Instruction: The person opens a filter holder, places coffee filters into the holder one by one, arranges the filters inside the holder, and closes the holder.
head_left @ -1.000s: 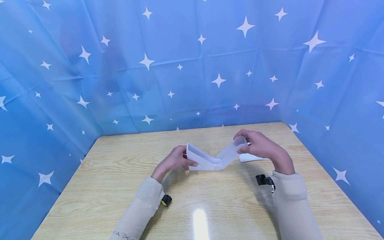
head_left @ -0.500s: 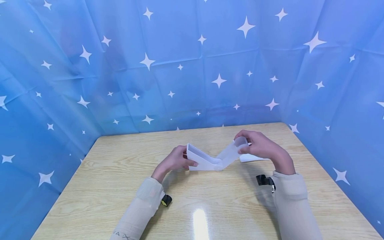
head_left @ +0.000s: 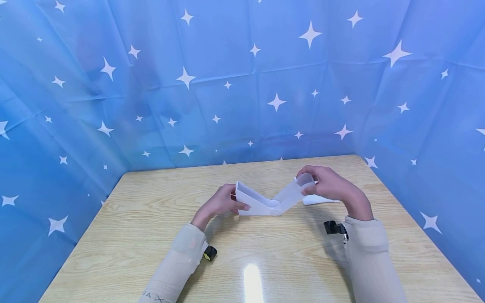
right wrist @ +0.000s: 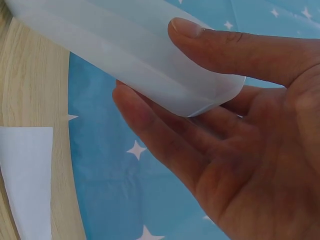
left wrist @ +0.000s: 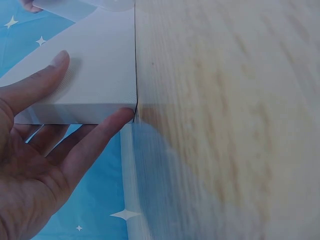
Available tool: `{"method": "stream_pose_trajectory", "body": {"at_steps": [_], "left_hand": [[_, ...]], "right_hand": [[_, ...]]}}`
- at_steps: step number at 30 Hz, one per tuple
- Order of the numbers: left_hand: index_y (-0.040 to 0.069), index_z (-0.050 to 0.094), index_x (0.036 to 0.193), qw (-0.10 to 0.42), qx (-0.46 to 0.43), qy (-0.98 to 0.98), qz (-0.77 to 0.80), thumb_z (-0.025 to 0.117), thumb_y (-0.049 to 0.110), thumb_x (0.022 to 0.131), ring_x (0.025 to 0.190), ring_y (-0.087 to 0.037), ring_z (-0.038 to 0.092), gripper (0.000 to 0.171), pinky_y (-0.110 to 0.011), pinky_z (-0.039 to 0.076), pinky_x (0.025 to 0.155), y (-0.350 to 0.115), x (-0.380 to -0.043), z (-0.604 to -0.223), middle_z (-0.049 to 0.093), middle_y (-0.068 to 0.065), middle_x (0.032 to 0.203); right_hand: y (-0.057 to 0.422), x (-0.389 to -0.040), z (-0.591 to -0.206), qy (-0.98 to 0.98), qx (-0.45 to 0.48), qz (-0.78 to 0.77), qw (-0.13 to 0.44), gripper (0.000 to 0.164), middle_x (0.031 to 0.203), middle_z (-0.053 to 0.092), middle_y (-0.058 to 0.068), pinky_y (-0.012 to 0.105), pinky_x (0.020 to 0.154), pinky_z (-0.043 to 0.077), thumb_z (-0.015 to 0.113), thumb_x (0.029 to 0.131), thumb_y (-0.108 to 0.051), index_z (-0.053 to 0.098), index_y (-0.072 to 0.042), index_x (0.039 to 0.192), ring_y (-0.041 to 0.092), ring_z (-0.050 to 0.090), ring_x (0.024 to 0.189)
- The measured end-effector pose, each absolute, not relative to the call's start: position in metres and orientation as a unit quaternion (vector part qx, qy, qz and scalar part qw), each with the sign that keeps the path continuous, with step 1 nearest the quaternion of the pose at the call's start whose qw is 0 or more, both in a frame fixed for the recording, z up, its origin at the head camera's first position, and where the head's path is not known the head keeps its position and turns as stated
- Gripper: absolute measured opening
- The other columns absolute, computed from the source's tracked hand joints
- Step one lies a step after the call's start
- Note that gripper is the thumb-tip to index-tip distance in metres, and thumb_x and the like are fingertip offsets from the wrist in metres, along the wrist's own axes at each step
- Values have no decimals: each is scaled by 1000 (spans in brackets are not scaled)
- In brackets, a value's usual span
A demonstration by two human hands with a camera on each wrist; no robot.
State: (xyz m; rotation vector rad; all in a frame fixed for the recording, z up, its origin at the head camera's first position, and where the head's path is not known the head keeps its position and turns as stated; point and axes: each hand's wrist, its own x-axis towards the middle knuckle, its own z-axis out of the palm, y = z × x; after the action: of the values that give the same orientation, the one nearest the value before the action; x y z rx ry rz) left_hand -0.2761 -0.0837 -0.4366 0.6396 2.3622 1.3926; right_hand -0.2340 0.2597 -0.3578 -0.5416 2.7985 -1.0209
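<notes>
Clamping fingers on a white case (head_left: pixel 258 205): left hand (head_left: pixel 222 200), right hand (head_left: pixel 326 182); sleeve (head_left: pixel 172 267) partly reads "A X".

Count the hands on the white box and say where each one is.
2. The left hand grips the white box at its left end; the right hand holds the raised translucent part. Some fingers are hidden.

Left hand (head_left: pixel 221 202) grips the left end of the white case (head_left: pixel 251 206). Right hand (head_left: pixel 329 183) holds the far end of the translucent flap (head_left: pixel 289 195), angled up; case and flap meet mid-way in a V. White sheet (head_left: pixel 316 200) on wood-grain worktop (head_left: pixel 159 244), near right hand. Blue starred curtain (head_left: pixel 227 105) behind.
</notes>
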Motion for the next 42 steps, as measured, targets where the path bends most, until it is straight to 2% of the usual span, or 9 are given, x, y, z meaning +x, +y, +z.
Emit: {"method": "stream_pose_trajectory", "body": {"at_steps": [10,42], "left_hand": [[10,69,125,164,225,825,491,85,11,85,91,-19,69,44,-46,65,69,-83,-275,-436,74,-13,117],[11,69,126,162,228,826,489,85,10,86,92,-20,70,43,-45,65,68,-84,-277,-438,74,-12,116]], "right_hand": [[262,-235,-359,924,-176,-336,57,35,119,69,15,37,83,52,73,88,-5,67,-8,122,28,61,104],[264,-236,-361,926,-171,-328,73,37,120,68,17,37,83,51,73,88,-6,67,-7,124,30,61,105]]}}
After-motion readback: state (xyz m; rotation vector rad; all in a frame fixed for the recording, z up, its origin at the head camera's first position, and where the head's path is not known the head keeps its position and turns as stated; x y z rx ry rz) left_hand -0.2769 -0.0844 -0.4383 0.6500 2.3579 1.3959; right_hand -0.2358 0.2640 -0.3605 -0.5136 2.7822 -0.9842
